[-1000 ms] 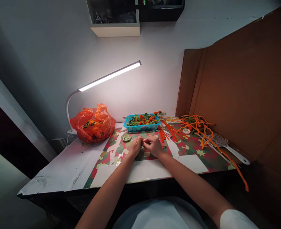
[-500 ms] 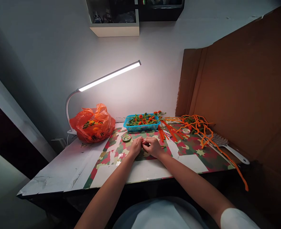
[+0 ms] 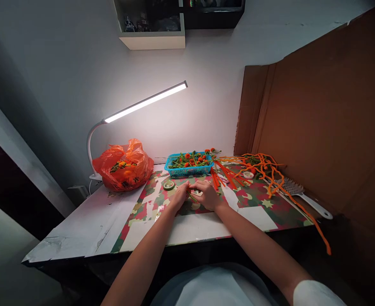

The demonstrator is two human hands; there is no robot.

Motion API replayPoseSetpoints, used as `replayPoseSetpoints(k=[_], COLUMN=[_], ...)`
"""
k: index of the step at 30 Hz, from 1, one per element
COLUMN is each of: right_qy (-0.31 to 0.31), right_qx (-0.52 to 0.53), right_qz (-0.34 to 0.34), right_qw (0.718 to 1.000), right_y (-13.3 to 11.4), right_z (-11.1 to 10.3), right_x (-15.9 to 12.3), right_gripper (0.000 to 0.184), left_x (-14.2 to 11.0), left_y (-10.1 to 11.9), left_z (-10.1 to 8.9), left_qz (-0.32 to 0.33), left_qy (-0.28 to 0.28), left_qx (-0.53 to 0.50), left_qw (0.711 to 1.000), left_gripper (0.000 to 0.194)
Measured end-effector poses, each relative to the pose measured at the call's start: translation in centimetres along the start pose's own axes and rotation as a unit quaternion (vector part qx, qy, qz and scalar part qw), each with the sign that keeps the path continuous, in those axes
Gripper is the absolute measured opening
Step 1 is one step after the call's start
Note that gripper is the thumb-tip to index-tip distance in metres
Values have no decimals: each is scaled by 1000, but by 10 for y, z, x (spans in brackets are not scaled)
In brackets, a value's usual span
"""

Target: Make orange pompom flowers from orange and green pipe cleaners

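Observation:
My left hand [image 3: 178,197] and my right hand [image 3: 207,194] meet over the patterned mat [image 3: 254,199] at the middle of the desk. Both have their fingers curled together around a thin green stem [image 3: 192,196] that shows between them. A small round green roll of tape [image 3: 169,185] lies just beyond my left hand. A blue basket [image 3: 189,171] of orange-and-green pieces stands behind both hands.
An orange plastic bag [image 3: 123,165] sits at the back left under a white desk lamp [image 3: 146,102]. Loose orange pipe cleaners [image 3: 260,168] and a white brush [image 3: 299,193] lie at the right, beside a cardboard wall [image 3: 318,114]. A shelf [image 3: 152,25] hangs above.
Both hands have shifted slightly forward on the mat and the green stem now shows between them.

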State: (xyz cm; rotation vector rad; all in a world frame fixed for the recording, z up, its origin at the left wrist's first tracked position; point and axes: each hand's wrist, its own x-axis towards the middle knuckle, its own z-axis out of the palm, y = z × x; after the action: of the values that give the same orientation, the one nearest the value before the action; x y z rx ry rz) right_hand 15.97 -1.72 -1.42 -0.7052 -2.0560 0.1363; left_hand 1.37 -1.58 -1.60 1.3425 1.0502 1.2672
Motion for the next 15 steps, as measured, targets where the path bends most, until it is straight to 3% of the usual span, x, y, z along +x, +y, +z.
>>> replayPoseSetpoints(k=[7, 15], right_qy=[12, 31], right_qx=[-61, -41], right_qz=[-19, 72], right_qw=[998, 996], right_y=[1, -1], right_z=[10, 10], right_x=[0, 1], right_gripper=[9, 12], left_x=[3, 7], left_y=[-3, -10], left_z=[1, 1], left_qz=[27, 92], left_qy=[-11, -27], left_qx=[8, 53], left_qw=[1000, 994], left_gripper=[42, 46])
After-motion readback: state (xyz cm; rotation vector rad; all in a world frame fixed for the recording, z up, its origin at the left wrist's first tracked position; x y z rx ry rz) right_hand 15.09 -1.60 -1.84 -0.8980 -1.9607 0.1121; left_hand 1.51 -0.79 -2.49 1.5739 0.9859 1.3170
